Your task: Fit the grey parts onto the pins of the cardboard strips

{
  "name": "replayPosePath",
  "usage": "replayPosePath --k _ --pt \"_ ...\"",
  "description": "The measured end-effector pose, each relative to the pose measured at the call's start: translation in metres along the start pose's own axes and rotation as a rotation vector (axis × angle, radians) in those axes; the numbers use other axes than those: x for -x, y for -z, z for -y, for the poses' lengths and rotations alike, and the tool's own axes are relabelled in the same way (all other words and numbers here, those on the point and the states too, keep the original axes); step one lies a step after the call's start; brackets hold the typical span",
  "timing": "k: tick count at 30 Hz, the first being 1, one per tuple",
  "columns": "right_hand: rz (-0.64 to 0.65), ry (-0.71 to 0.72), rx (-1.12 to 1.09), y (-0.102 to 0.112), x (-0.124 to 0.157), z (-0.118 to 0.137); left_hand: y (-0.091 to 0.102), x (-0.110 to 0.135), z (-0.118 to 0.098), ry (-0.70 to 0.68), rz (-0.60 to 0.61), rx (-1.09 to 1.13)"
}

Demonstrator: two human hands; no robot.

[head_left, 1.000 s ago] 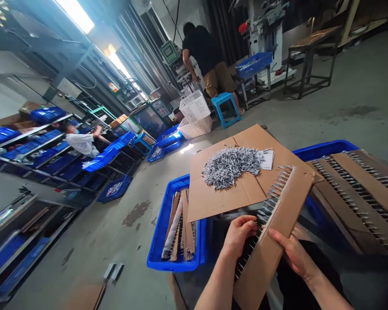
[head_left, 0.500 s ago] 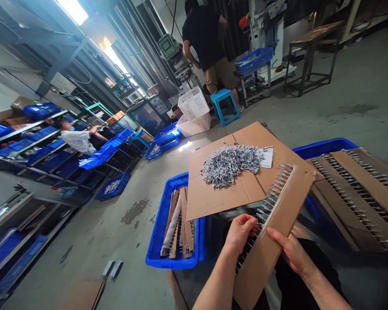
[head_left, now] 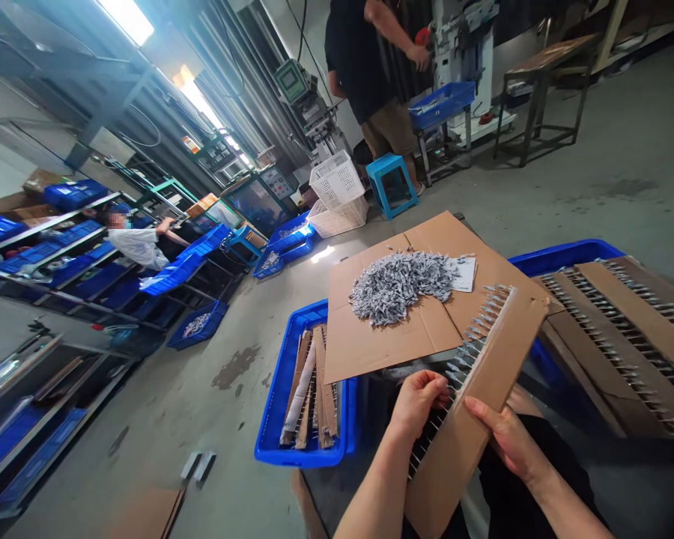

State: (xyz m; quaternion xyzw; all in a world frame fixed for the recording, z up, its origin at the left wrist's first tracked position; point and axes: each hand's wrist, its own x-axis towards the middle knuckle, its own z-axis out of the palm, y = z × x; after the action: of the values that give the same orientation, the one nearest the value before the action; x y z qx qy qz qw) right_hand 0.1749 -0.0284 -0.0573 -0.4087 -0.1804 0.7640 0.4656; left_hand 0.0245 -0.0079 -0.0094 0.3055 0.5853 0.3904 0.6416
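I hold a long cardboard strip [head_left: 483, 389] with a row of small metal parts stuck along its left edge. My left hand [head_left: 419, 404] is closed in a pinch at that edge, on one of the parts. My right hand [head_left: 508, 442] grips the strip from the right side, fingers over its face. Just beyond lies a flat cardboard sheet [head_left: 371, 344] carrying a heap of loose grey metal parts [head_left: 398, 284] and a small paper slip [head_left: 465, 274].
A blue crate [head_left: 284, 397] at left holds used cardboard strips. Another blue crate [head_left: 562, 254] at right holds filled strips with parts. One person stands at a machine in the back by a blue stool [head_left: 392, 183]; a second person [head_left: 138, 243] works at shelves of blue bins.
My hands and the strip have barely moved. The standing person at the back has turned and raised an arm toward the machine.
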Motion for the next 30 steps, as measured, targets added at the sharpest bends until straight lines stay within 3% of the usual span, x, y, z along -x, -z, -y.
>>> replayPosePath --k 11,22,30 --pt "-0.061 0.033 0.051 0.001 -0.001 -0.001 0.001 -0.003 -0.003 -0.006 0.011 -0.049" --pt "-0.034 0.037 0.047 0.005 -0.004 -0.006 -0.005 -0.003 -0.004 0.012 -0.009 0.043" --pt "-0.123 0.060 0.107 0.002 -0.006 -0.009 -0.009 -0.001 -0.005 0.077 -0.029 0.080"
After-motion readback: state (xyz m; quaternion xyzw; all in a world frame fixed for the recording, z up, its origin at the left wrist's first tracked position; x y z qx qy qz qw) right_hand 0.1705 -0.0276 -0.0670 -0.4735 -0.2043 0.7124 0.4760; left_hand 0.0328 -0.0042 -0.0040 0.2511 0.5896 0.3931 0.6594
